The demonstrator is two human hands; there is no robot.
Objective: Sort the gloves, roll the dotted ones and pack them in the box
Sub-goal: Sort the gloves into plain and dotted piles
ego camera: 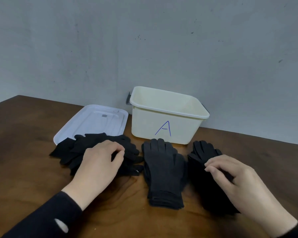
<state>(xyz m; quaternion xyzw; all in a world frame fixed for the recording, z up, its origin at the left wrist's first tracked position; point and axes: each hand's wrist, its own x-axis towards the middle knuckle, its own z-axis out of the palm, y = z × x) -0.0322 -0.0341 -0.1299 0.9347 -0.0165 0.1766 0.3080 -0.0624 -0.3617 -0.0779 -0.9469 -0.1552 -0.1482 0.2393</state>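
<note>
Our left hand [100, 162], fingers curled on the loose glove heap [79, 152]; right hand [234, 179] pinching the right stack [203, 152], lengthwise toward the box [165, 117].

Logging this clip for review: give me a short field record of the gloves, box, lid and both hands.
box: cream box marked A, open, by the wall; nothing visible inside
lid: white lid lying left of the box
glove groups: loose pile at left, overlapping the lid's near edge; flat middle stack; right stack
left hand: left hand on the loose pile, fingers curled
right hand: right hand on the right stack, fingers curled at its edge
</note>
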